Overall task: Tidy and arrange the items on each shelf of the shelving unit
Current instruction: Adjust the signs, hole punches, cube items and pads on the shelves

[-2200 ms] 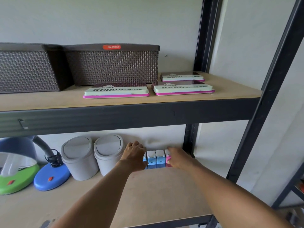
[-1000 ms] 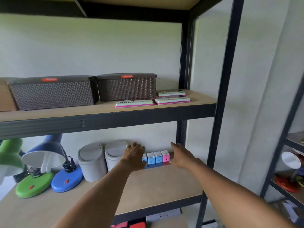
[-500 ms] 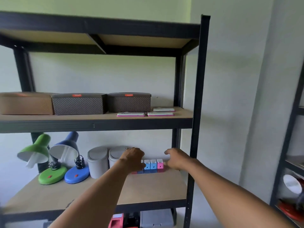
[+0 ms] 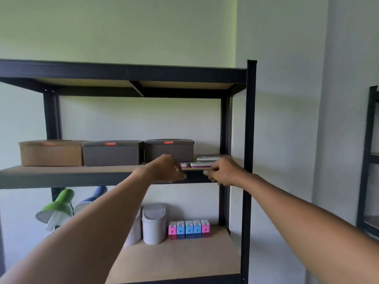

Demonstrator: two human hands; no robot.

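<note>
Woven lidded boxes (image 4: 111,153) sit closed along the middle shelf (image 4: 61,177). At their 3 o'clock, flat stamp pads (image 4: 200,164) lie lengthwise left-right. Left hand (image 4: 166,169) and right hand (image 4: 224,172) hover with curled fingers; grip unclear.

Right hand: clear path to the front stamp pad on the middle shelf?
Probably yes. The right hand is at the shelf edge just in front of the stamp pad, with nothing between them. The left hand sits to the pad's left, not across it.
</note>
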